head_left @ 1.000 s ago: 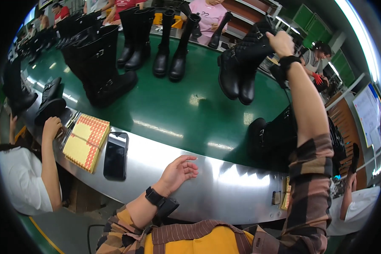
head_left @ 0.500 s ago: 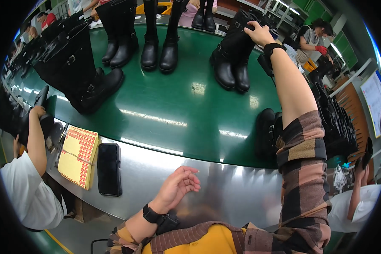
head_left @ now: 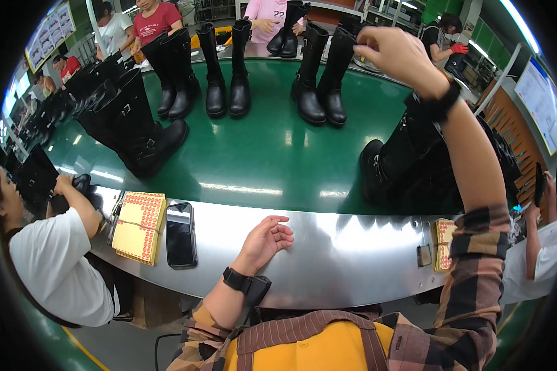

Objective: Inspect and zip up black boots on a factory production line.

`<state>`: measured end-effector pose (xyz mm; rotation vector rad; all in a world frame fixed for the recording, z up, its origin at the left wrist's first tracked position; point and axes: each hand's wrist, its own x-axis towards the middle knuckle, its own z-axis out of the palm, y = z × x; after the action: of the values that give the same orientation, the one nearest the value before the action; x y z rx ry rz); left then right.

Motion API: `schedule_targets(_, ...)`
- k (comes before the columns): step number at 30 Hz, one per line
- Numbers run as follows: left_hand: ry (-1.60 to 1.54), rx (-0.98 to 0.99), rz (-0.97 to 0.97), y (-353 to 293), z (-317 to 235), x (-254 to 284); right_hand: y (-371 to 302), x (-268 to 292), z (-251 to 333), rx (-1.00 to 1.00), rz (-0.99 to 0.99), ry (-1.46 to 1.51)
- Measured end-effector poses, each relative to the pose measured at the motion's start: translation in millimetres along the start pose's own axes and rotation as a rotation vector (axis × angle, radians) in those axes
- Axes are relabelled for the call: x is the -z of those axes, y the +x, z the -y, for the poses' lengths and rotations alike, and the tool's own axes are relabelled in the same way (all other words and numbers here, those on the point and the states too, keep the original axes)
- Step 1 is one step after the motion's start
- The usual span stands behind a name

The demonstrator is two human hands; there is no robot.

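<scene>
My left hand (head_left: 267, 243) hovers over the metal ledge with its fingers loosely curled, slightly apart and holding nothing. Stretched far forward, my right hand (head_left: 399, 55) is beside the tops of a pair of tall black boots (head_left: 319, 77) standing upright on the green table. Its fingers are bent together, a tiny yellowish spot showing at the tips; whether they touch the boot is unclear. Under my right forearm are more black buckled boots (head_left: 408, 164), partly hidden. Another upright black pair (head_left: 228, 74) stands left of the first.
On the metal ledge (head_left: 328, 260) lie a bundle of yellow cards with red dots (head_left: 139, 226), a black phone (head_left: 181, 235) and another yellow card stack (head_left: 444, 244). A large buckled boot (head_left: 136, 133) leans at left. Co-workers sit left and right; others stand across the green table (head_left: 260, 148).
My right hand has gone from lying over the boot tops to their right side, fingers now bent in. That pair stands farther off, its shafts apart. The view has shifted; the left hand stays similar.
</scene>
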<state>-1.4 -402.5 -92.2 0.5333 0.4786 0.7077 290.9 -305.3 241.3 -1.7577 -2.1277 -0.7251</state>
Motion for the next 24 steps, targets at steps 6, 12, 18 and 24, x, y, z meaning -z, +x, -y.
schedule_targets(6,0.029,-0.01,-0.026,-4,2,11,-183,12,56,0.119,0.025,0.233)
schedule_targets(12,0.008,0.007,-0.003,-3,-1,7,-367,-55,63,-0.358,0.478,0.333)
schedule_targets(18,-0.032,0.049,0.031,-1,-1,9,-439,-69,102,-0.555,0.308,0.489)
schedule_targets(24,-0.013,0.003,0.086,-1,0,8,-445,-84,105,-0.432,0.162,0.345)
